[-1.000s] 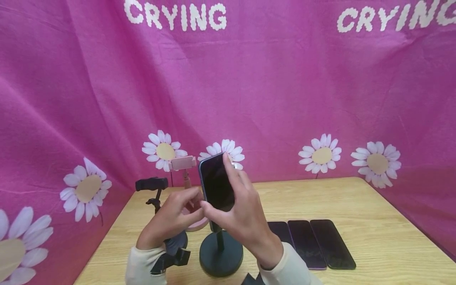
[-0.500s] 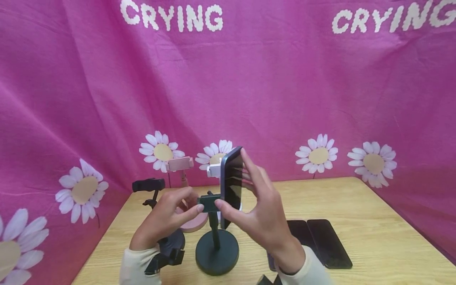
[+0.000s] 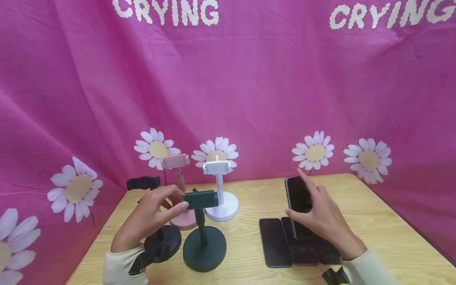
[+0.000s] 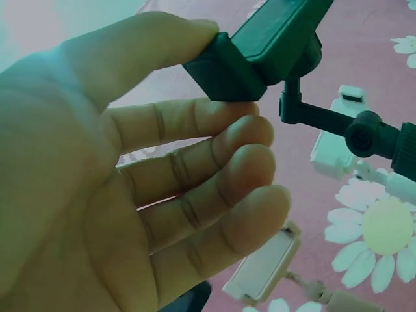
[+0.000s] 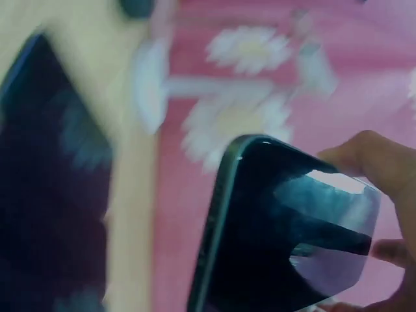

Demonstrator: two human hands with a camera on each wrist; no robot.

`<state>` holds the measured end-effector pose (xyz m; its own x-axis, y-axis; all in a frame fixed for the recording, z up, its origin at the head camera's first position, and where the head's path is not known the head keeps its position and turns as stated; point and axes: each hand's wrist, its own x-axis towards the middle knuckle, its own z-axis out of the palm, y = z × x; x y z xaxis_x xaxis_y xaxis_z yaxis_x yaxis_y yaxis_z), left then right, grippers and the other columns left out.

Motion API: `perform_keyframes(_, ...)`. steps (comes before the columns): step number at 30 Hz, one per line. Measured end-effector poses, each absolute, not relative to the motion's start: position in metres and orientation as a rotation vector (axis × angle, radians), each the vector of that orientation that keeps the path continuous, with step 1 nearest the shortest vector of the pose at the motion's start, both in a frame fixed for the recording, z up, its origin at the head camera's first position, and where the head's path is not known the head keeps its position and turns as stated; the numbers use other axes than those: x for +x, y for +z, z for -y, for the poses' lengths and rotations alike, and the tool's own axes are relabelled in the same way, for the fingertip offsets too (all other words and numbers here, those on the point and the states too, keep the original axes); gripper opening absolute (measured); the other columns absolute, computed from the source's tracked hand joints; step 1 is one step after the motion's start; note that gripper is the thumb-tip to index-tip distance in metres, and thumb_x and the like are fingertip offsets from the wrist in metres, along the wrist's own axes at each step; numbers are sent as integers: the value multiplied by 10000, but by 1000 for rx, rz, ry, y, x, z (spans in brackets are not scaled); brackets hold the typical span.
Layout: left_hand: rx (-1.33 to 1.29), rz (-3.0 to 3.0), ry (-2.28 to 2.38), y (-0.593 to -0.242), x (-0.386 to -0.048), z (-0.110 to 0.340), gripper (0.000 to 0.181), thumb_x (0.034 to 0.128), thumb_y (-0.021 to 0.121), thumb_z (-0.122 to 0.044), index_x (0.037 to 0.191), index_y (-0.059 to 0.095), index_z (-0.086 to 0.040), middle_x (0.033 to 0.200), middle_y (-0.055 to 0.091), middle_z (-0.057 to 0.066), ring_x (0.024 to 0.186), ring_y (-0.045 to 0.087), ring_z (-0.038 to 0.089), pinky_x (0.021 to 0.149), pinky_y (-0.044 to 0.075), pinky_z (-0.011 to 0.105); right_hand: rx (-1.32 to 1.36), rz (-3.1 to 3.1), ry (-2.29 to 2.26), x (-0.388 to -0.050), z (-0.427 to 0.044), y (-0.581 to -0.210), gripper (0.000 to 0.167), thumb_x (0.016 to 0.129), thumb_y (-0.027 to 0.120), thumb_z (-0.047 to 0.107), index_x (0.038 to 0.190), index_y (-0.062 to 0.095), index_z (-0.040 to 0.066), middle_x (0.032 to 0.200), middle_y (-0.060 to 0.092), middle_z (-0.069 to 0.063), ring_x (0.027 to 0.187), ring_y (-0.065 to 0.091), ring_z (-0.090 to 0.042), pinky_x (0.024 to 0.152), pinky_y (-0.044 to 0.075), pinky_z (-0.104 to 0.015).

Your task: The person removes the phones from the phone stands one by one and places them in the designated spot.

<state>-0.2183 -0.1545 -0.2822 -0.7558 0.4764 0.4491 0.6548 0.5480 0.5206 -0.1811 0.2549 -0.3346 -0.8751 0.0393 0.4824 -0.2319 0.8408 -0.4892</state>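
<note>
My left hand (image 3: 147, 215) pinches the end of the clamp on a dark green phone stand (image 3: 204, 247). In the left wrist view the thumb lies on top of the clamp (image 4: 276, 42) and the index fingertip touches below, the other fingers bent beneath. The clamp holds no phone. At the right, my right hand (image 3: 325, 215) grips a smartphone (image 3: 298, 198) by its edges, tilted upright with its dark screen toward me. Below it, three dark phones lie side by side on the table, among them the left phone (image 3: 274, 241); the other two are partly covered by the hand and held phone.
A white phone stand (image 3: 222, 209) and a pink phone stand (image 3: 177, 161) stand behind the green one. A black phone stand (image 3: 144, 183) is partly behind my left hand. The wooden table (image 3: 256, 198) ends at a pink cloth backdrop (image 3: 263, 99) with daisies.
The phone in my right hand has come away from the green stand and moved right, over the phones on the table. My left hand stays at the clamp, which is now uncovered.
</note>
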Motion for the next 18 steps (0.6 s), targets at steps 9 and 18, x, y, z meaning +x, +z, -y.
perform_keyframes(9, -844, 2589, -1018, -279, -217, 170, 235, 874, 711, -331, 1072, 659, -216, 872, 652, -106, 799, 611, 109, 691, 538, 309, -155, 2958, 602, -188, -350, -374, 1029, 694, 811, 438, 1486, 247, 101, 996, 424, -332, 665, 480, -297, 490, 400, -380)
perform_keyframes(18, -821, 2603, -1073, -283, -216, 170, 239, 877, 706, -339, 1072, 659, -210, 871, 653, -91, 808, 612, 142, 695, 536, 326, -283, 3152, 546, -197, -387, -397, 1014, 677, 802, 438, 1387, 263, -45, 980, 414, -388, 767, 514, -411, 604, 450, -508)
